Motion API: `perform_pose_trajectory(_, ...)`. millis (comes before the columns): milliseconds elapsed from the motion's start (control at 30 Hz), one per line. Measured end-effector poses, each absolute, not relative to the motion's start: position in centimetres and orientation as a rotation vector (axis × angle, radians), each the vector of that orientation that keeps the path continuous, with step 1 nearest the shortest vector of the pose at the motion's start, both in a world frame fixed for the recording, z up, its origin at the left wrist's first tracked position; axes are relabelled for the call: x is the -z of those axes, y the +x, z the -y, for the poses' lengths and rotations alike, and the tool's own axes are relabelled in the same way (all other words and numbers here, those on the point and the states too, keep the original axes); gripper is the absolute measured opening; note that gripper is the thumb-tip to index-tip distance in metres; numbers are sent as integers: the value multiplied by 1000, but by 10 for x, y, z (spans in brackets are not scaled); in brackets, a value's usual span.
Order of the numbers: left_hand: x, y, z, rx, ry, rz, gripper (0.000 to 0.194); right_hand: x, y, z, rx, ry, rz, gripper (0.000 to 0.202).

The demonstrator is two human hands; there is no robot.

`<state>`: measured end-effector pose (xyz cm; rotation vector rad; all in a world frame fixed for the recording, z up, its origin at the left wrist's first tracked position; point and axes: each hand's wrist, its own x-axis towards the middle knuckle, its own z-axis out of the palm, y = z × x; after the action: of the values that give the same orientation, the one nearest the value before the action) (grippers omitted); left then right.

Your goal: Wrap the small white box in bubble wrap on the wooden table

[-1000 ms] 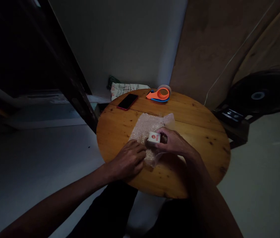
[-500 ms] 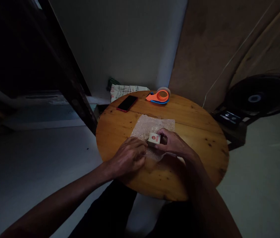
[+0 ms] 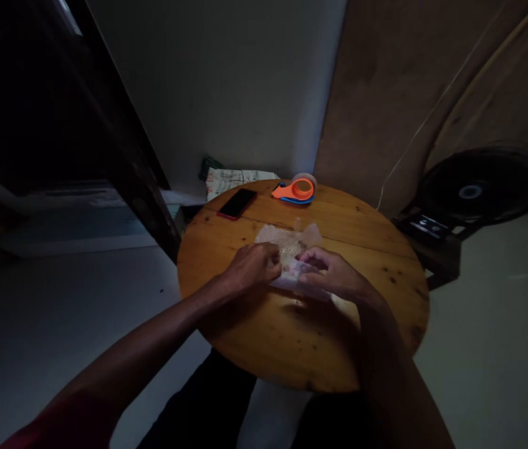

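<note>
A sheet of clear bubble wrap [image 3: 287, 242] lies on the round wooden table [image 3: 264, 333], its near edge folded up over a small box [image 3: 294, 268] that shows faintly through the plastic. My left hand [image 3: 255, 267] is closed on the left part of the folded wrap, with its fingertips curled in. From the right, my right hand [image 3: 333, 273] grips the wrapped box between thumb and fingers.
A phone with a red edge [image 3: 237, 204] lies at the table's back left. An orange tape dispenser [image 3: 295, 189] with a blue part stands at the back. Behind the table is a printed sack [image 3: 230, 179]; a black fan [image 3: 474, 190] is at the right.
The near part of the bubble wrap has been folded over the box, which was uncovered before. My left hand has moved up and away from me with the wrap's edge.
</note>
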<state>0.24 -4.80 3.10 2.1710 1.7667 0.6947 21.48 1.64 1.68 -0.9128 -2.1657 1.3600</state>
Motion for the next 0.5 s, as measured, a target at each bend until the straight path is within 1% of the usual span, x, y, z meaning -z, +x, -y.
perform_pose_trajectory(67,-29,2,45,-677,2111,-1788,12,-11,213,-20,-1303,-941,2191,21)
perform_pose_trajectory(100,-28,2,44,-683,2072,-1789,12,-9,212,-21,-1275,-945,2194,20)
perform_pose_trajectory(267,-17,3,38,-884,1880,-1615,12,-7,208,-21,-1187,-989,2172,20)
perform_pose_trajectory(367,-9,4,34,-1026,1773,-1500,12,-8,206,-20,-1209,-1033,2132,21)
perform_pose_trajectory(500,-3,3,36,-1057,1686,-1445,8,-8,203,-17,-1297,-1054,2085,22)
